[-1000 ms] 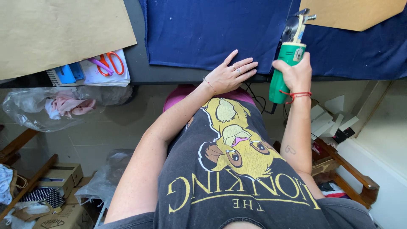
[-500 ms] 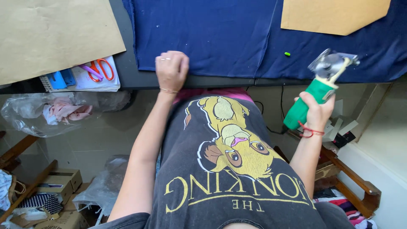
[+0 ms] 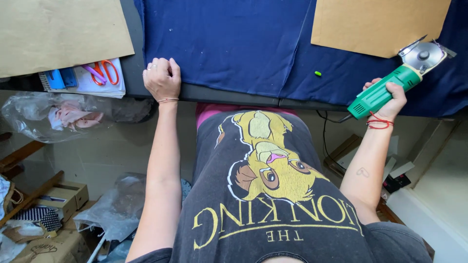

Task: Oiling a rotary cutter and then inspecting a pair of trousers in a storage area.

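Cutter: a green-handled rotary cutter [image 3: 390, 90] with a round metal blade, held over the right end of the worktop, above the navy fabric [image 3: 229, 44].
Cutter axis: its long axis slants from the handle end, low and toward the body, up and away to the right, where the blade sits near the lower right corner of the tan pattern piece [image 3: 378, 24]; whether the blade touches the cloth cannot be told.
Right hand [image 3: 390, 100]: closed around the green handle; a red cord circles the wrist, and a dark cable trails from the handle end down past the worktop edge.
Left hand [image 3: 162, 78]: fingers curled under, loosely fisted, resting on the near left corner of the fabric at the worktop's [image 3: 234, 93] dark front edge; it grips nothing that can be seen.
Key relation: the cutter lies well to the right of the left hand, with the wide span of fabric between them; the right hand is the nearer, already on it.
Fabric: spread flat, a small green chalk-like bit [image 3: 318, 73] lying on it between the hands.
Left of fabric: a larger tan sheet [image 3: 61, 31], and below it red-handled scissors [image 3: 103, 70] on a stack of papers.
Below the worktop: crumpled clear plastic bags [image 3: 58, 117] and cardboard boxes [image 3: 58, 195].
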